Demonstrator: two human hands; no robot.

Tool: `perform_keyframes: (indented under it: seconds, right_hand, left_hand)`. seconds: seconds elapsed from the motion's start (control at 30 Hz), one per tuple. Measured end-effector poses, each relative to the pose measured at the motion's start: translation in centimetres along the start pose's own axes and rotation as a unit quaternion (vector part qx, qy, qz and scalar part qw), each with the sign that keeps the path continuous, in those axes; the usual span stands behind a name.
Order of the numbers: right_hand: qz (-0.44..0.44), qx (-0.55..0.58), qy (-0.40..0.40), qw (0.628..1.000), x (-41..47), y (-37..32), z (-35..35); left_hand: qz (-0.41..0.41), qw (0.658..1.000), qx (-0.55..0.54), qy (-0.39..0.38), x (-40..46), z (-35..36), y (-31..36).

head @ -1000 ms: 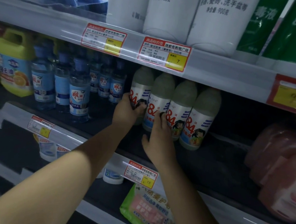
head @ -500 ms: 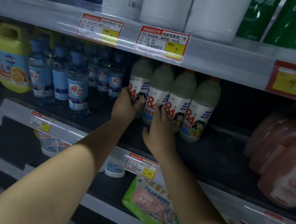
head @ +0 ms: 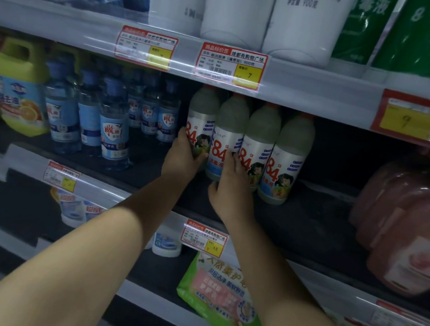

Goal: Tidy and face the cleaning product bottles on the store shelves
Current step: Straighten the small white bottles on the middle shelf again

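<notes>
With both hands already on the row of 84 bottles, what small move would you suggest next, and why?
Probably turn the leftmost white 84 disinfectant bottle slightly so its label faces front. The left hand grips it, and its "84" is partly turned away, while the second 84 bottle, touched by the right hand, and the two beyond it show theirs more fully.

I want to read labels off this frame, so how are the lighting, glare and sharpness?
Head view: dim overall, the middle shelf's back in deep shadow; glare streaks the shelf-edge strips and washes the left price tag; the 84 bottles and the tag marked 7 are readable; the pink jugs at the right edge are blurred; shelf lines bow from wide-angle distortion.
</notes>
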State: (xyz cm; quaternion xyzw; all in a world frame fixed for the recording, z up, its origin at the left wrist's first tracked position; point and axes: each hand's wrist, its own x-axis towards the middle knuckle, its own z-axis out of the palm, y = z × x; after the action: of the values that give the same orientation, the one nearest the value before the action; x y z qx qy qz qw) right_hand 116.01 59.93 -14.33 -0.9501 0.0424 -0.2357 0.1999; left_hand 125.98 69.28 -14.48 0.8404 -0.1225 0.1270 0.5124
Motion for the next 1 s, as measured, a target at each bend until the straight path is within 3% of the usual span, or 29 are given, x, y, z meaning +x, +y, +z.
perform_keyframes:
  seconds: [0.1, 0.27, 0.43, 0.57, 1.0]
  right_hand:
    - [-0.007, 0.000, -0.010, 1.000, 0.0, 0.1, -0.3]
    - [-0.038, -0.036, 0.002, 0.999, -0.6, 0.6, -1.6]
    - [-0.065, -0.112, 0.041, 0.991, -1.6, 1.8, -3.2]
    - [-0.043, -0.147, -0.018, 0.988, -2.1, 2.7, -3.1]
    - [-0.030, -0.173, -0.067, 0.982, -2.3, 3.7, -2.7]
  left_hand:
    - [-0.019, 0.998, 0.045, -0.028, -0.4, -0.5, 0.4]
    - [-0.037, 0.968, 0.233, -0.089, -2.5, -1.1, 1.8]
    - [0.151, 0.928, 0.330, -0.089, -5.3, -1.6, 2.6]
    - [0.258, 0.894, 0.339, -0.137, -6.3, -1.0, 2.8]
    - [0.215, 0.872, 0.375, -0.231, -6.3, -0.5, 3.0]
